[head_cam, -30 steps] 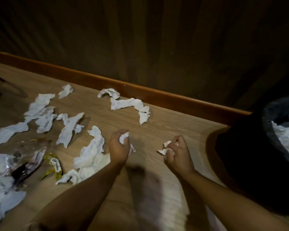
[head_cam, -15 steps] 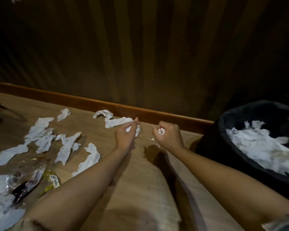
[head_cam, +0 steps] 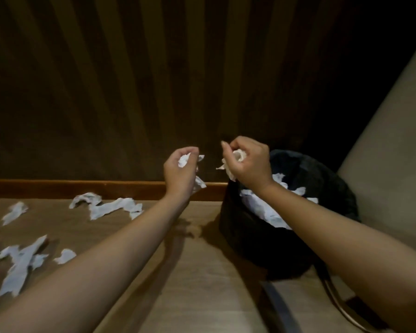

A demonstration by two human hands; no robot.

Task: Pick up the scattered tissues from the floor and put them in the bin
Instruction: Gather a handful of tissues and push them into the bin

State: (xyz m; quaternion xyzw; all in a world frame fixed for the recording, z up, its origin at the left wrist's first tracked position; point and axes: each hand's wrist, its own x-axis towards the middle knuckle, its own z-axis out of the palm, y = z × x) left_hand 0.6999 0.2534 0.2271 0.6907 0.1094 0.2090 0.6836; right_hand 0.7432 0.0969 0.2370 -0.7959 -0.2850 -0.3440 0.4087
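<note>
Home room: wood-panel wall (head_cam: 130, 92), skirting board (head_cam: 82, 188), laminate floor (head_cam: 202, 284).

We see our left hand (head_cam: 181, 173) gripping a crumpled white tissue (head_cam: 184, 159), raised above the wood floor (head_cam: 202, 272). Our right hand (head_cam: 249, 164) grips another white tissue wad (head_cam: 238, 156) over the black lined bin (head_cam: 327, 179). White tissue scraps (head_cam: 111, 207) lie scattered at left.

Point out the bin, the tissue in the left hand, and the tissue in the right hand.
bin (head_cam: 322, 169): head view, on its dark far rim.
tissue in the left hand (head_cam: 183, 160): head view, on the white wad under the curled fingers.
tissue in the right hand (head_cam: 238, 156): head view, on the crumpled top.
</note>
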